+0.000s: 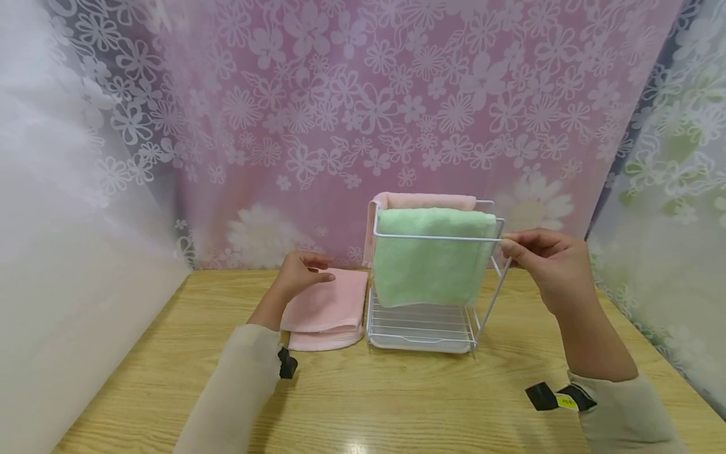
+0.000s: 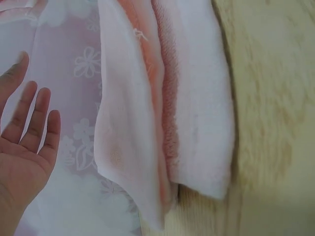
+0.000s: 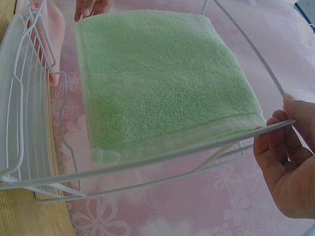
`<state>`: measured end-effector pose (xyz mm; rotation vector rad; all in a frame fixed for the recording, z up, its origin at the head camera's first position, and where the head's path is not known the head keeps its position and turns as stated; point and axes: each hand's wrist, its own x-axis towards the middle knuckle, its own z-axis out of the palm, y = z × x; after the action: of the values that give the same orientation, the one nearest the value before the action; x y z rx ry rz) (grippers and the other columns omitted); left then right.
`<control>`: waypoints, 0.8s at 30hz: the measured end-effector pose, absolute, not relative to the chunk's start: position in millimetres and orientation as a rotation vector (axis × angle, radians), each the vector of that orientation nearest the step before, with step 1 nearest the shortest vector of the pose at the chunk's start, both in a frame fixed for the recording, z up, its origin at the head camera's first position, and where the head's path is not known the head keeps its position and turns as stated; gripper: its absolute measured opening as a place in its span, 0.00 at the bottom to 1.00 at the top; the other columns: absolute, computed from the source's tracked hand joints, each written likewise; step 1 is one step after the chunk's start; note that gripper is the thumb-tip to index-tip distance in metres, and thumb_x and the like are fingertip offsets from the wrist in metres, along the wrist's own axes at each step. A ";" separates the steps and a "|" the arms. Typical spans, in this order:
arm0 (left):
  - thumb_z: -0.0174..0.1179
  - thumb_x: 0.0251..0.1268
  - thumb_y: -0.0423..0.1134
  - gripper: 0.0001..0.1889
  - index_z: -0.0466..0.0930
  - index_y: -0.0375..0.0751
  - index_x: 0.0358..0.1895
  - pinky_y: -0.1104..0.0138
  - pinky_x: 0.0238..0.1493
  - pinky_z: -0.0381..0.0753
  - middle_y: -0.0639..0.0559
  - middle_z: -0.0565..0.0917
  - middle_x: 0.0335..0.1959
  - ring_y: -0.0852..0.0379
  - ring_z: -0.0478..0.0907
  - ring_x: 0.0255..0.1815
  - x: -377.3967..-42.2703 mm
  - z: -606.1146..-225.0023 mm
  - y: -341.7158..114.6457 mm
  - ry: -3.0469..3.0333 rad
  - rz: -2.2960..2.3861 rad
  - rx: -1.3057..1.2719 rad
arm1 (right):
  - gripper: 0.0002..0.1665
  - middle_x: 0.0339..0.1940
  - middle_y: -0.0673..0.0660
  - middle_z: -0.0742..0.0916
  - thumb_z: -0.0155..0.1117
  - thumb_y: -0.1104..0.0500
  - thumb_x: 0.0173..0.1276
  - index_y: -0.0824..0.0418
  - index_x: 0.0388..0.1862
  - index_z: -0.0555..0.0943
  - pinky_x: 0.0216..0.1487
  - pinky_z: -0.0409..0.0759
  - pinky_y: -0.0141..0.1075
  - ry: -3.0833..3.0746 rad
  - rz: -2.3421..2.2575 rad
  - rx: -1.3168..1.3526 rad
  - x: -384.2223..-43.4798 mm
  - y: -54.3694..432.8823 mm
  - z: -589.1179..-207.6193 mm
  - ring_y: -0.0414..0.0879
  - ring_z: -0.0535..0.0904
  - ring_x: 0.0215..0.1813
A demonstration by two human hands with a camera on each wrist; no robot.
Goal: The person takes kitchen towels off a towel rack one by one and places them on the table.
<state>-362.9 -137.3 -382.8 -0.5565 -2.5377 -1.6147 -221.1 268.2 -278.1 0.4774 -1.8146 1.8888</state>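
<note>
A white wire rack (image 1: 437, 237) stands upright on the table, its bottom shelf over a pale tray. From one of its bars hangs a light green towel (image 1: 433, 271), with a pink towel (image 1: 428, 202) draped behind it. My right hand (image 1: 553, 268) pinches the rack's upper right corner between thumb and fingers, as the right wrist view also shows. Left of the rack lies a folded pink towel (image 1: 337, 306) in layers. Over its far left part hovers my left hand (image 1: 297, 275), fingers loosely extended and holding nothing. In the left wrist view that hand (image 2: 27, 157) is apart from the folded cloth.
The wood-grain table (image 1: 397, 397) reaches to a pink flowered curtain (image 1: 368, 113) close behind the rack. Pale sheets hang at the left (image 1: 85, 208) and right sides. Black straps (image 1: 288, 364) sit on both sleeves.
</note>
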 end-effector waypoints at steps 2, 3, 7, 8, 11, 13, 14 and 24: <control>0.74 0.52 0.30 0.19 0.86 0.37 0.50 0.56 0.52 0.80 0.40 0.84 0.50 0.40 0.80 0.53 -360.4 -382.8 -137.7 -2.532 -1.640 -0.556 | 0.04 0.27 0.52 0.87 0.68 0.73 0.62 0.72 0.35 0.86 0.33 0.83 0.29 -1.815 1.891 0.478 -221.2 267.9 -278.2 0.40 0.82 0.29; 0.74 0.52 0.30 0.19 0.86 0.37 0.50 0.56 0.52 0.80 0.40 0.84 0.50 0.40 0.80 0.53 -359.3 -382.7 -137.9 -2.530 -1.649 -0.555 | 0.04 0.27 0.52 0.87 0.68 0.72 0.62 0.72 0.36 0.86 0.33 0.83 0.29 -1.818 1.886 0.478 -221.2 267.7 -278.3 0.41 0.82 0.29; 0.74 0.52 0.31 0.19 0.86 0.39 0.51 0.56 0.52 0.80 0.40 0.84 0.50 0.39 0.79 0.54 -355.1 -380.7 -138.4 -2.518 -1.670 -0.548 | 0.05 0.27 0.53 0.87 0.69 0.71 0.61 0.73 0.36 0.86 0.33 0.83 0.30 -1.815 1.881 0.481 -221.2 267.4 -278.4 0.41 0.82 0.29; 0.74 0.53 0.31 0.19 0.86 0.39 0.51 0.56 0.53 0.80 0.40 0.84 0.50 0.39 0.79 0.54 -354.1 -380.1 -138.4 -2.512 -1.670 -0.554 | 0.05 0.28 0.53 0.87 0.69 0.71 0.61 0.73 0.36 0.86 0.33 0.83 0.30 -1.814 1.880 0.481 -221.1 267.5 -278.4 0.41 0.82 0.29; 0.73 0.54 0.32 0.19 0.85 0.37 0.51 0.55 0.55 0.78 0.39 0.84 0.50 0.40 0.79 0.54 -346.6 -373.7 -137.7 -2.501 -1.672 -0.567 | 0.04 0.27 0.53 0.87 0.68 0.72 0.62 0.73 0.35 0.85 0.32 0.83 0.30 -1.811 1.878 0.481 -220.9 267.9 -278.4 0.41 0.82 0.29; 0.73 0.54 0.32 0.19 0.85 0.36 0.51 0.55 0.55 0.78 0.39 0.84 0.49 0.40 0.80 0.53 -340.7 -369.0 -136.8 -2.498 -1.674 -0.568 | 0.04 0.27 0.52 0.87 0.68 0.73 0.62 0.73 0.35 0.86 0.32 0.83 0.29 -1.810 1.877 0.479 -220.7 268.1 -278.1 0.41 0.82 0.29; 0.73 0.54 0.32 0.19 0.85 0.36 0.51 0.55 0.55 0.78 0.40 0.85 0.49 0.40 0.79 0.54 -339.9 -369.0 -136.8 -2.493 -1.681 -0.567 | 0.04 0.27 0.52 0.87 0.67 0.73 0.62 0.73 0.35 0.86 0.32 0.83 0.29 -1.810 1.877 0.479 -220.7 268.0 -277.9 0.41 0.82 0.29; 0.74 0.53 0.33 0.19 0.86 0.37 0.50 0.57 0.52 0.80 0.44 0.86 0.47 0.39 0.80 0.53 -339.9 -374.4 -135.8 -2.436 -1.765 -0.578 | 0.05 0.28 0.53 0.87 0.67 0.73 0.62 0.73 0.36 0.86 0.33 0.83 0.29 -1.804 1.884 0.494 -221.0 268.1 -279.2 0.41 0.83 0.30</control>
<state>-339.9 -135.8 -374.4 -0.5776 -2.4356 -1.7651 -221.0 268.1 -279.2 0.4939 -1.8039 1.8838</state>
